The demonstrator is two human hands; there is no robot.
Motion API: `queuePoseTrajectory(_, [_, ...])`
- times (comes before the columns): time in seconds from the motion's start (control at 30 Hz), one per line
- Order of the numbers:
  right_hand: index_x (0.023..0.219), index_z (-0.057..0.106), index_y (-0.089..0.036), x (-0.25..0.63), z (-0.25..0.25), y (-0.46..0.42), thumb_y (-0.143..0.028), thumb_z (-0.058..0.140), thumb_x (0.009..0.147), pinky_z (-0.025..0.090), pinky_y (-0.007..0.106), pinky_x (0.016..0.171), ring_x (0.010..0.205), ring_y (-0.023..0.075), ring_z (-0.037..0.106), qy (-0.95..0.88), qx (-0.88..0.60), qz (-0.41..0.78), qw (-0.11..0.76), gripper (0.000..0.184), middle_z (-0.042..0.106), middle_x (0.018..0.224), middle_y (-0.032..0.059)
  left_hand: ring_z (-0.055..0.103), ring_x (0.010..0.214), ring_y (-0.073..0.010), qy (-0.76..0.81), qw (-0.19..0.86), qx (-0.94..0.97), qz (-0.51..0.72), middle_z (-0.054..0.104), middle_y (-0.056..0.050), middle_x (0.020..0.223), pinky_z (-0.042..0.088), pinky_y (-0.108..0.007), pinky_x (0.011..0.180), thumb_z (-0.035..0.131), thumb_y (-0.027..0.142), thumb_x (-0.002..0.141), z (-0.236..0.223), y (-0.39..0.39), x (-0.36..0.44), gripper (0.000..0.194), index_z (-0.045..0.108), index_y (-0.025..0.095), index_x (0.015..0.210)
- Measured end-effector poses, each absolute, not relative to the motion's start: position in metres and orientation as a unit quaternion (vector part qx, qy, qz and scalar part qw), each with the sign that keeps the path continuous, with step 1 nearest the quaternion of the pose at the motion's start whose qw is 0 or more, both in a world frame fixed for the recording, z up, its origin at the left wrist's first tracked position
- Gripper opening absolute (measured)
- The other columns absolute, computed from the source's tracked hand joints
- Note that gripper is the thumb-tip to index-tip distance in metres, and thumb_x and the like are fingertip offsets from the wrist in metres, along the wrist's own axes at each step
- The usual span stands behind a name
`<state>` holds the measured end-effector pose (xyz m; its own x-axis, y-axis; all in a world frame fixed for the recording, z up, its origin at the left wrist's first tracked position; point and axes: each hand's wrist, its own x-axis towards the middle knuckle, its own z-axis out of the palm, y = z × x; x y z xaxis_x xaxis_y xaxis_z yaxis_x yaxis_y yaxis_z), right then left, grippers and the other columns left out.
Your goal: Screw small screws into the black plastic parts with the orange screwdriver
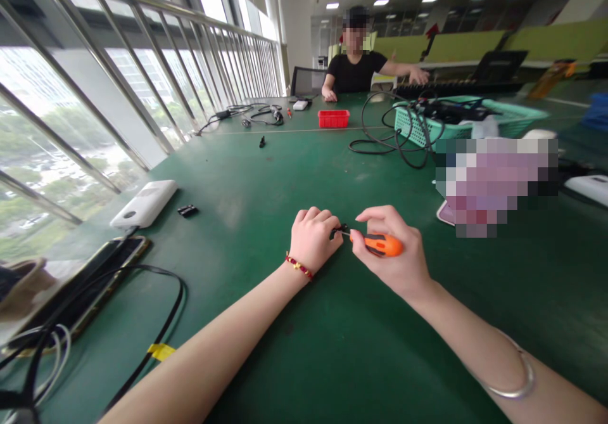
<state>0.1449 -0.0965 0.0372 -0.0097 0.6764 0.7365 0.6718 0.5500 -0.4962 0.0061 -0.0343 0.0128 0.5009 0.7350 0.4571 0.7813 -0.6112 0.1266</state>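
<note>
My left hand (313, 237), with a red beaded bracelet at its wrist, is closed around a small black part (338, 228). Most of that part is hidden by the fingers, so its kind does not show. In my right hand (396, 256) is a screwdriver (390, 245) with an orange and black handle, gripped with the thumb below and the index finger bent out above it. Its thin metal shaft points left and reaches the black part; whether the tip sits in a screw cannot be made out. Both hands are low over the green table (323, 348).
At left are a white power bank (145, 203), a small black piece (188, 210), a phone (85, 291) and looped cables (183, 284). Further back stand a red bin (333, 118) and a green basket (412, 126) of cables. A person (354, 69) sits across the table.
</note>
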Motion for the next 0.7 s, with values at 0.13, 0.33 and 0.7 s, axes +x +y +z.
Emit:
queuePoseTrajectory(0.13, [0.093,0.045,-0.023,0.1456,0.0352,-0.0947,-0.018,0.058,0.070,0.047,0.025,0.060,0.064,0.0135,0.058,-0.704,-0.454,-0.033,0.544,0.027,0.058,0.076,-0.0005,0.052,0.081,-0.0187,-0.443,0.053,-0.863,-0.238,0.064,-0.002,0.078,0.037,-0.034,0.074,0.056,0.021,0.077,0.0127,-0.0343,0.0066,0.009,0.064,0.021,0.073])
queuePoseTrajectory(0.33, [0.088,0.046,-0.023,0.1442,0.0362,-0.0957,-0.026,0.060,0.075,0.040,0.022,0.049,0.045,0.0102,0.047,-0.727,-0.465,-0.015,0.505,0.020,0.042,0.049,-0.0093,0.054,0.077,-0.0177,-0.450,0.039,-0.866,-0.215,0.063,-0.003,0.080,0.038,-0.032,0.072,0.054,0.019,0.078,0.0149,-0.0351,0.0070,0.010,0.064,0.020,0.076])
queuePoseTrajectory(0.7, [0.089,0.043,-0.024,0.1463,0.0326,-0.0897,-0.015,0.058,0.069,0.047,0.023,0.057,0.060,0.0123,0.059,-0.711,-0.439,-0.046,0.548,0.027,0.056,0.075,-0.0027,0.055,0.074,-0.0154,-0.450,0.015,-0.866,-0.219,0.060,-0.002,0.078,0.043,-0.027,0.069,0.055,0.019,0.076,0.0120,-0.0334,0.0078,0.008,0.062,0.020,0.074])
